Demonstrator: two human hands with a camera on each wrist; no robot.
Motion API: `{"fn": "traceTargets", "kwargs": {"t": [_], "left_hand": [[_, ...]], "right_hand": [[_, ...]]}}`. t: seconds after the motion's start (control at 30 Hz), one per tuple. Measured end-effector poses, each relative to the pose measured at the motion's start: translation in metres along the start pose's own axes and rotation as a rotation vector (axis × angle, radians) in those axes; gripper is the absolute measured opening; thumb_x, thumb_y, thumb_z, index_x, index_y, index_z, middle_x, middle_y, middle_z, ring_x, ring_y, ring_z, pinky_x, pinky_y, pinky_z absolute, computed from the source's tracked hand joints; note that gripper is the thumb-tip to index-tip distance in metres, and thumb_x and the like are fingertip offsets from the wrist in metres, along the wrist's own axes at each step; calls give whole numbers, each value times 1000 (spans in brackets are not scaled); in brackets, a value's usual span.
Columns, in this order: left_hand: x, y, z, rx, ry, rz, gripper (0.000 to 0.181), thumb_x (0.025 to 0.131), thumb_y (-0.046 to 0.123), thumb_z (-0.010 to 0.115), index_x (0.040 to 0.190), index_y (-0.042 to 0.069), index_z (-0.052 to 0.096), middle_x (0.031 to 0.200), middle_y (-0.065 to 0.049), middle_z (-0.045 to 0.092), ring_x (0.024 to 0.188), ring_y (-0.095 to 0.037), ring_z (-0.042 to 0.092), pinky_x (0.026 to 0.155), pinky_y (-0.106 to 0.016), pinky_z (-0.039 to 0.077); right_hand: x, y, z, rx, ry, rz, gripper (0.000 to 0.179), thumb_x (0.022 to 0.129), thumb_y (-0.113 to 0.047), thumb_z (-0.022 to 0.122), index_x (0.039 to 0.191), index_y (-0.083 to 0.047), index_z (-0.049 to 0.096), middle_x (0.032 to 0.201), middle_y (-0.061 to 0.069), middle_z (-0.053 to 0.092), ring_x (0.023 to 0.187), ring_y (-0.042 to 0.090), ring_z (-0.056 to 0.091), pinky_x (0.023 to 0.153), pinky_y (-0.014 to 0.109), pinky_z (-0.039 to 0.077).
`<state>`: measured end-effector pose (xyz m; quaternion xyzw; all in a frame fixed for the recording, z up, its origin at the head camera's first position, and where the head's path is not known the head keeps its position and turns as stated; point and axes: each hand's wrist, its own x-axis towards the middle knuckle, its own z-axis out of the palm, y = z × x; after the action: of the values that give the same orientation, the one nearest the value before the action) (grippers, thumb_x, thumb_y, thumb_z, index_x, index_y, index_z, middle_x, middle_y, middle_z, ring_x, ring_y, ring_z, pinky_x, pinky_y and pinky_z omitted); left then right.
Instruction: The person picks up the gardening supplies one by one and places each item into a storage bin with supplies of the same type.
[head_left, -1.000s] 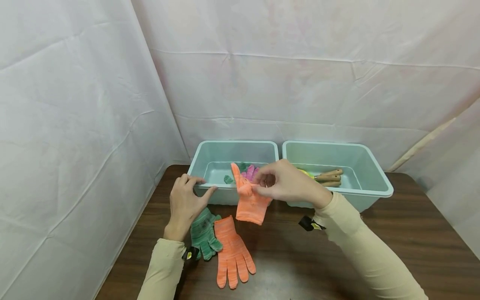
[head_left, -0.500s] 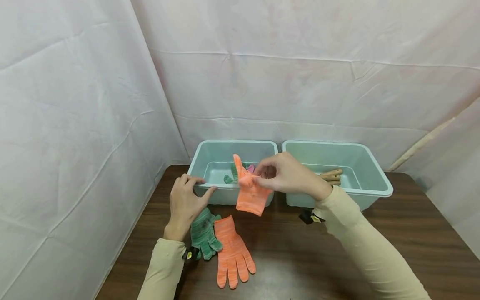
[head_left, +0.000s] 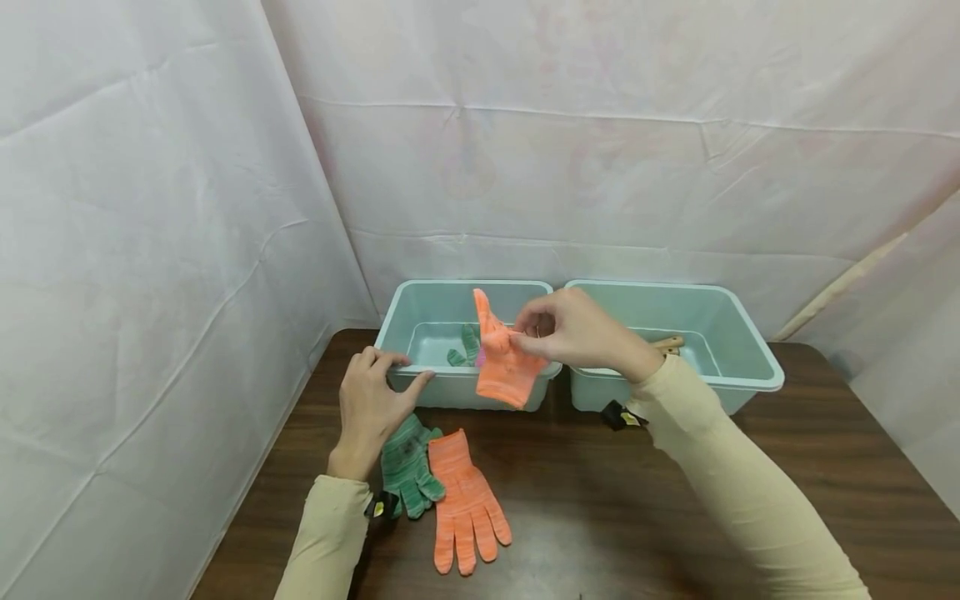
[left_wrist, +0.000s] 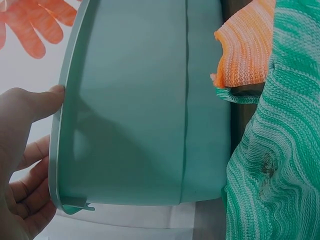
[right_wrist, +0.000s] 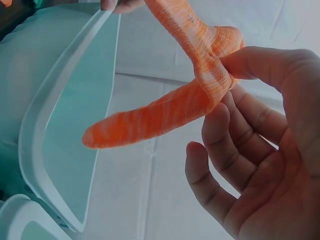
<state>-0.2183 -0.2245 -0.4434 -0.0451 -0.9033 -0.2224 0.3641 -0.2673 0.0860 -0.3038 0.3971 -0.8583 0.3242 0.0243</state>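
Observation:
My right hand [head_left: 581, 333] pinches a bunched orange knit glove [head_left: 510, 371] between thumb and fingers, in front of and above the near rim of the left pale green bin [head_left: 450, 392]. In the right wrist view one finger of this glove [right_wrist: 145, 120] sticks out straight. My left hand [head_left: 369, 412] grips that bin's rim near its front left corner, thumb [left_wrist: 47, 100] on the outer side and fingers hooked over. A second orange glove [head_left: 465, 500] lies flat on the table, fingers toward me. It touches a green glove [head_left: 408, 467], which sits beside my left wrist.
Inside the left bin lies another green glove [head_left: 470, 342], with a bit of pink beside it. A second bin [head_left: 750, 385] stands just to the right, holding wooden-handled tools [head_left: 670, 343], partly hidden by my right arm. White cloth [head_left: 525, 183] hangs behind the dark wooden table [head_left: 637, 517].
My right hand has risen and moved slightly away from me with the orange glove, which now hangs higher before the left bin. My left hand stays on the rim.

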Motion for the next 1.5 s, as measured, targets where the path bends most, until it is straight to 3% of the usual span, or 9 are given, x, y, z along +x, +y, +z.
{"fn": "traceTargets", "kwargs": {"t": [0.67, 0.9, 1.5], "left_hand": [[-4, -4, -2, -6, -11, -19, 41, 76, 53, 81, 93, 16, 74, 87, -9, 59, 82, -25, 54, 71, -42, 48], [-3, -5, -4, -7, -3, -9, 41, 76, 52, 81, 92, 16, 74, 87, -9, 60, 83, -26, 55, 72, -43, 49], [-2, -3, -2, -11, 30, 20, 40, 74, 51, 83, 92, 16, 75, 84, -6, 57, 79, -25, 54, 70, -42, 48]], "right_hand": [[17, 17, -2, 73, 39, 121, 11, 91, -29, 69, 87, -21, 75, 75, -5, 71, 64, 16, 64, 60, 34, 53], [26, 21, 2, 45, 75, 164, 14, 91, -32, 68, 87, -21, 76, 74, -5, 71, 65, 14, 65, 61, 33, 53], [47, 34, 6, 16, 52, 246, 17, 91, -35, 68, 87, -20, 76, 81, -5, 73, 72, 13, 67, 65, 32, 54]]}}
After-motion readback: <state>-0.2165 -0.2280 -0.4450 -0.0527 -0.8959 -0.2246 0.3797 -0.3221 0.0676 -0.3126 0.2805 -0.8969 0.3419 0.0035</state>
